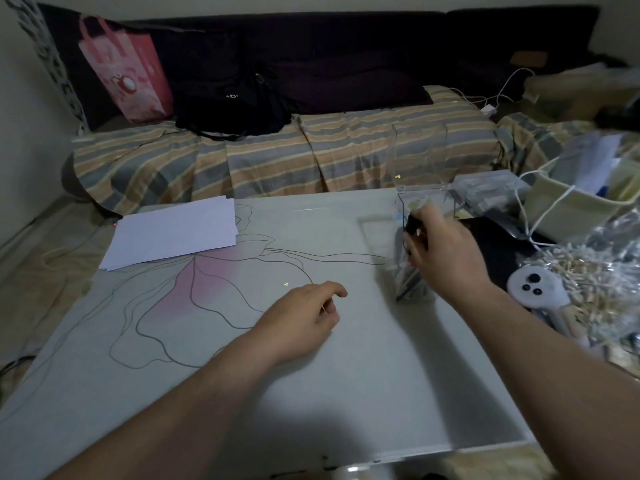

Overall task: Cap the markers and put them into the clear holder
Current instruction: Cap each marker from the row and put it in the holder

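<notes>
A clear holder (403, 209) stands on the white table (346, 375) at the right, blurred, with several dark and pale markers (410, 284) inside near its bottom. My right hand (440, 249) is over the holder's front, fingers closed on a dark marker (412, 226) whose top shows above my thumb. My left hand (304, 320) rests on the table left of the holder, fingers loosely curled and holding nothing.
A stack of white paper (176, 233) lies at the table's far left. A white game controller (535, 284), crinkly bags (595, 271) and a cream bag (581, 206) crowd the right side. A striped sofa (277, 157) runs behind the table.
</notes>
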Demonstrator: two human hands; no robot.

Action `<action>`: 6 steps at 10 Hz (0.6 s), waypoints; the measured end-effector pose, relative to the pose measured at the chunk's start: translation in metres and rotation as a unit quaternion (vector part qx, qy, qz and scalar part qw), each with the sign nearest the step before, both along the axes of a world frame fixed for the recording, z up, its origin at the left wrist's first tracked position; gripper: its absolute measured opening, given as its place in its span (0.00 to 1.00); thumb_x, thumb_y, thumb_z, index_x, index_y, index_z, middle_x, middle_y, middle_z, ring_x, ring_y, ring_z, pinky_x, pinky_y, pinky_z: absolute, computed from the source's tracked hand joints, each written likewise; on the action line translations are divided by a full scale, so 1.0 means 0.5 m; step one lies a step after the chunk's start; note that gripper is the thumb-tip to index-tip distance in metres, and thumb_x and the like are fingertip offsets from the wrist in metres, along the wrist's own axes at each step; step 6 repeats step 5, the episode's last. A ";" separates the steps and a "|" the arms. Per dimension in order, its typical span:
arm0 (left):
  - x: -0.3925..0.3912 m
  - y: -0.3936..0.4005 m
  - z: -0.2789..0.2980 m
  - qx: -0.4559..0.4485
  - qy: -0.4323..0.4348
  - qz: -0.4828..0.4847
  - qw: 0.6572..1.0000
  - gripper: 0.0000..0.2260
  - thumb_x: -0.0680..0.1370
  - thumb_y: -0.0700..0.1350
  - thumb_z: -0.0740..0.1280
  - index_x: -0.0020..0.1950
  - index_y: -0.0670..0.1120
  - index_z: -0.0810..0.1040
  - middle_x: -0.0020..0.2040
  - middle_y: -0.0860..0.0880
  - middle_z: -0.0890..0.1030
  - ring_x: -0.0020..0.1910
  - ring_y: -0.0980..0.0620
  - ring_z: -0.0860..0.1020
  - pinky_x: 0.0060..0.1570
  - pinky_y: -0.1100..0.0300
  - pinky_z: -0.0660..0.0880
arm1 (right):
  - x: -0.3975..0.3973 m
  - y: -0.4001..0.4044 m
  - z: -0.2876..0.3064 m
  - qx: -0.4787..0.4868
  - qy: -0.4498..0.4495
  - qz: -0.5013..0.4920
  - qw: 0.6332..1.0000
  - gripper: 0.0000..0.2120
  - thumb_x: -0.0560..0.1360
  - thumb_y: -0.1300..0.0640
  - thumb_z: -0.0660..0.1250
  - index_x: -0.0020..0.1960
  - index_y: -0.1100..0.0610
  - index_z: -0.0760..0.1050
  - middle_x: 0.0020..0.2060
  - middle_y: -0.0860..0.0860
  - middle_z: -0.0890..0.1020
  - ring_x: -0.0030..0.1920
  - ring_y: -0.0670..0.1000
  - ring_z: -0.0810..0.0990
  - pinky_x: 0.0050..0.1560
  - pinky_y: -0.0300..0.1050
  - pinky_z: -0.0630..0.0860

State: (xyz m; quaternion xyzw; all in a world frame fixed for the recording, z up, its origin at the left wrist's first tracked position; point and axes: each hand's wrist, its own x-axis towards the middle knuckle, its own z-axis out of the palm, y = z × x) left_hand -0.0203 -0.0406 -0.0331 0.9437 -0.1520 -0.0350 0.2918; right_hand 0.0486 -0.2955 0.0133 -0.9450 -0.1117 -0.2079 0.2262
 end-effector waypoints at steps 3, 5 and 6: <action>0.022 -0.007 -0.025 0.030 -0.022 -0.019 0.999 0.10 0.80 0.51 0.64 0.60 0.58 0.78 0.51 0.59 0.78 0.54 0.58 0.75 0.59 0.55 0.74 | 0.006 -0.008 -0.050 -0.101 -0.044 -0.080 0.991 0.17 0.82 0.41 0.60 0.50 0.48 0.85 0.58 0.46 0.80 0.61 0.60 0.69 0.50 0.53 0.66; 0.029 0.004 -0.018 0.029 -0.035 0.000 0.999 0.11 0.78 0.54 0.65 0.60 0.62 0.76 0.52 0.61 0.76 0.54 0.58 0.74 0.59 0.54 0.74 | -0.012 0.022 -0.010 -0.101 -0.020 -0.087 0.991 0.14 0.80 0.48 0.63 0.62 0.48 0.80 0.65 0.49 0.74 0.65 0.60 0.67 0.57 0.59 0.68; 0.029 0.004 -0.018 0.029 -0.035 0.000 0.999 0.11 0.78 0.54 0.65 0.60 0.62 0.76 0.52 0.61 0.76 0.54 0.58 0.74 0.59 0.54 0.74 | -0.012 0.022 -0.010 -0.101 -0.020 -0.087 0.991 0.14 0.80 0.48 0.63 0.62 0.48 0.80 0.65 0.49 0.74 0.65 0.60 0.67 0.57 0.59 0.68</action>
